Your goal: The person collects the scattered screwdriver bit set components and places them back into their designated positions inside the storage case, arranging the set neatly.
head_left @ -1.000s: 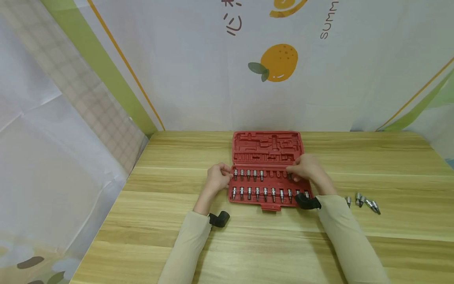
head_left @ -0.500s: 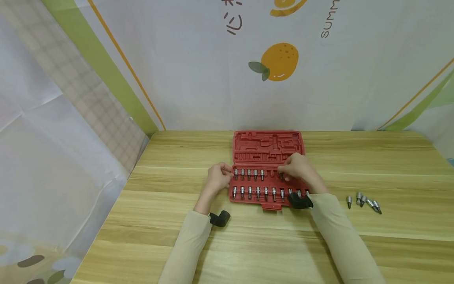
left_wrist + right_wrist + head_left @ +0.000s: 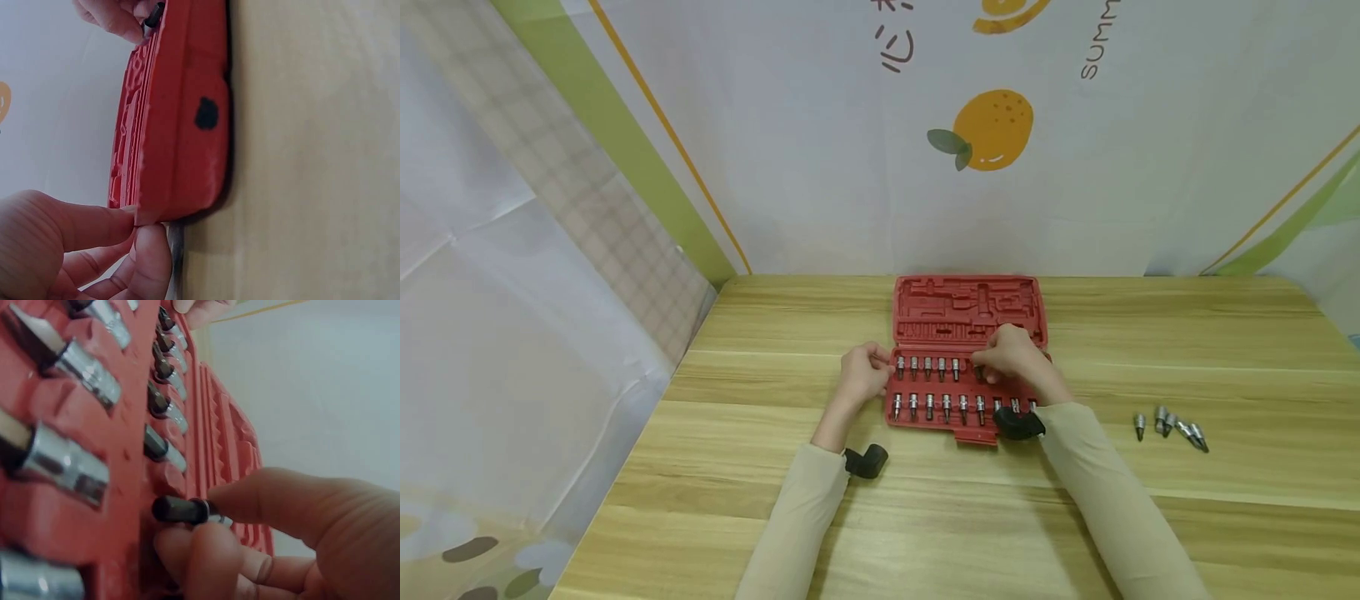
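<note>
A red tool case (image 3: 925, 304) lies unfolded on the wooden table, with two rows of silver-and-dark bit sockets (image 3: 928, 367) in its near half. My left hand (image 3: 862, 372) pinches the case's left edge, thumb and finger on either side of the rim (image 3: 147, 212) in the left wrist view. Over the upper row, my right hand (image 3: 1009, 354) pinches a bit socket (image 3: 181, 510) between thumb and fingers. Its dark hex tip points toward the lower row, beside a seated hex bit socket (image 3: 164, 449). Whether it touches its slot, I cannot tell.
Several loose bit sockets (image 3: 1193, 435) lie on the table (image 3: 1225, 333) to the right, one (image 3: 1140, 427) a little apart. A printed white curtain (image 3: 820, 167) hangs behind the table. Black wrist mounts (image 3: 1019, 423) hang near the case's front edge.
My right hand has slid left along the upper row with the bit socket, toward the seated ones. The left hand has stayed on the case's edge.
</note>
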Available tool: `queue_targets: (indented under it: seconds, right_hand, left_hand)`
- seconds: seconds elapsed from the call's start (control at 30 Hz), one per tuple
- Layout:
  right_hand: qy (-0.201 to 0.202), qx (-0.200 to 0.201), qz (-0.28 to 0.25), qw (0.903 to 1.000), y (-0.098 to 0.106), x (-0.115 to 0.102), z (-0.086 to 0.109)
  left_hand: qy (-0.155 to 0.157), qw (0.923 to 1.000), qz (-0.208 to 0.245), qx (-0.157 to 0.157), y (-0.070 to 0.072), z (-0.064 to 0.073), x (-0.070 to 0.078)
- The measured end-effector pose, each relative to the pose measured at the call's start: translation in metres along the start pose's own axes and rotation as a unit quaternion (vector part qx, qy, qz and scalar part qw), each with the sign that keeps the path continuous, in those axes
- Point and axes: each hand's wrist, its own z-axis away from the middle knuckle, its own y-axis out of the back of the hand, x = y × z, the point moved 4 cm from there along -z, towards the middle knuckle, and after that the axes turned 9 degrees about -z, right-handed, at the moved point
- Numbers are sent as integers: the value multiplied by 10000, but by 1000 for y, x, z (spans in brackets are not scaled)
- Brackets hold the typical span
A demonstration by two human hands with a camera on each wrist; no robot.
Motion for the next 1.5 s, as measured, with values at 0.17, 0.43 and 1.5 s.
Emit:
queue_targets:
  seconds: [0.17,0.43,1.5]
  right_hand:
    - [34,-60,0,10000,-7,-3,-2]
    - [63,-102,450,9989,-11,-10,-5]
    - [-700,-569,1068,9902,-7,-15,-25]
  left_hand:
    - [-17,10000,1,-10,-1,-1,-1]
    - [-9,10000,14,-25,1,1,0]
    - [-61,9998,166,-97,1,0,-2]
